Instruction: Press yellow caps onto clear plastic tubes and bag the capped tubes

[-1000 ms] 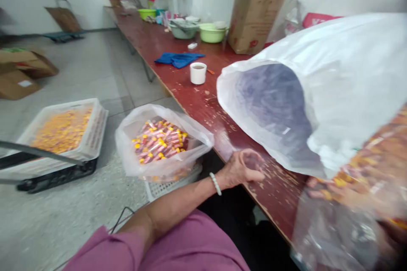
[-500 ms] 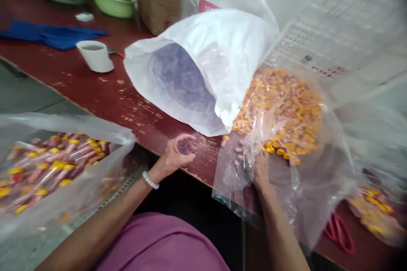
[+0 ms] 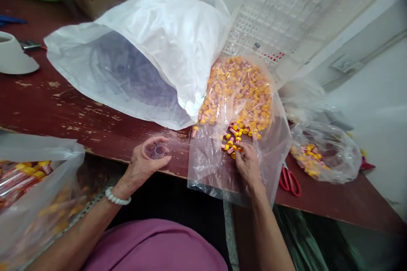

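Observation:
My left hand [image 3: 144, 156] is curled round clear plastic tubes [image 3: 155, 150], their round open ends facing up, near the table's front edge. A large clear plastic bag [image 3: 206, 169] lies to the right, filled with small pink-wrapped tubes with yellow caps [image 3: 243, 93]. Inside its mouth, my right hand [image 3: 249, 165] is at several loose capped tubes [image 3: 231, 144], thumb and fingers closed at the nearest one. Beyond my left hand, a big white sack [image 3: 165, 21] lies with its mouth towards me; clear items show dimly in it.
At lower left, an open bag [image 3: 63, 178] holds longer clear tubes with yellow caps. Red scissors [image 3: 290, 181] lie right of the clear bag, beside a smaller bag [image 3: 337, 152] of capped pieces. A white cup [image 3: 15, 57] stands left; a white plastic crate [image 3: 286, 12] leans behind.
My view has swung to the right, so the scissors and smaller bag show more fully. My right hand has drawn back slightly among the loose capped tubes. My left hand still holds the clear tubes.

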Available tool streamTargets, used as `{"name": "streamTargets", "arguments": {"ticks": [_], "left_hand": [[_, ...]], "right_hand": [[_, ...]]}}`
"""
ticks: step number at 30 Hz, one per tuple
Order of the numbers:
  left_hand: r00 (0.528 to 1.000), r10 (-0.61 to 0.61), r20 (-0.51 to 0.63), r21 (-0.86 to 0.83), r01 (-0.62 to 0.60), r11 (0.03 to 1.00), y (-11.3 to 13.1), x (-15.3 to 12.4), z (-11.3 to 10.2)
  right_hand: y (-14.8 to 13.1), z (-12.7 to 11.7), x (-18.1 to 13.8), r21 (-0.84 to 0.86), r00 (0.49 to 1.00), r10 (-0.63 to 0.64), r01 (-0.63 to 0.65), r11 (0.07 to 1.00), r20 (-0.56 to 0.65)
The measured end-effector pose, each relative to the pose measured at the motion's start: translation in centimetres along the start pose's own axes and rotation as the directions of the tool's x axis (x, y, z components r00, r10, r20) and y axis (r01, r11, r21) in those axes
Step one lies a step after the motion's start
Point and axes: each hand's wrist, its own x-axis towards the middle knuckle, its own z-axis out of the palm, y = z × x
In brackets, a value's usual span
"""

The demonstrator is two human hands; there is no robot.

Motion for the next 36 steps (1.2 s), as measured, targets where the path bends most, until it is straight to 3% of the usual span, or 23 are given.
{"name": "streamTargets", "arguments": {"ticks": [3, 7, 13, 19, 22, 24, 25, 27, 30, 33, 36], "left_hand": [[0.999, 0.009, 0.043, 0.005, -0.009, 1.000, 0.1, -0.3, 0.5], [0.996, -0.012, 0.089, 0.026, 0.010, 1.000, 0.2, -0.5, 1.1], [0.991, -0.012, 0.136, 0.003, 0.012, 1.000, 0.0, -0.9, 1.9], [0.983, 0.064, 0.172, 0.153, -0.091, 0.984, -0.3, -1.1, 2.4], [0.977, 0.088, 0.196, 0.191, -0.126, 0.974, -0.2, -1.0, 2.7], [0.972, 0.093, 0.216, 0.207, -0.139, 0.968, 0.1, -1.0, 2.9], [0.968, 0.095, 0.232, 0.213, -0.146, 0.966, 0.4, -1.1, 3.1], [0.958, 0.087, 0.273, 0.218, -0.150, 0.964, 0.9, -1.2, 3.3], [0.933, 0.106, 0.343, 0.246, -0.198, 0.949, 1.9, -1.6, 3.4], [0.915, 0.154, 0.374, 0.301, -0.277, 0.912, 2.8, -1.8, 3.1], [0.916, 0.146, 0.375, 0.315, -0.274, 0.909, 3.2, -1.9, 2.7]], "right_hand": [[-0.3, -0.1, -0.6, -0.001, 0.994, -0.075, 0.076, 0.997, 0.077], [-0.3, 0.1, -1.7, -0.035, 0.991, -0.097, 0.100, 0.994, 0.087], [-0.5, 0.2, -3.0, -0.089, 0.998, -0.042, 0.045, 0.995, 0.037], [-0.5, 0.3, -2.5, -0.101, 0.993, 0.103, -0.108, 0.989, -0.050], [-2.3, -0.4, -2.2, -0.046, 0.984, 0.136, -0.142, 0.989, -0.112], [-5.2, -1.1, -2.3, 0.121, 0.983, 0.165, -0.155, 0.981, -0.078], [-7.1, -1.4, -2.4, 0.237, 0.989, 0.148, -0.137, 0.962, -0.028], [-10.9, -1.8, -2.5, 0.381, 0.997, -0.028, -0.003, 0.925, 0.078], [-15.1, -1.9, -2.4, 0.453, 0.938, -0.314, 0.217, 0.865, 0.149], [-16.4, -1.6, -1.9, 0.437, 0.882, -0.424, 0.305, 0.846, 0.206], [-16.3, -1.4, -1.5, 0.421, 0.874, -0.451, 0.345, 0.839, 0.182]]}}
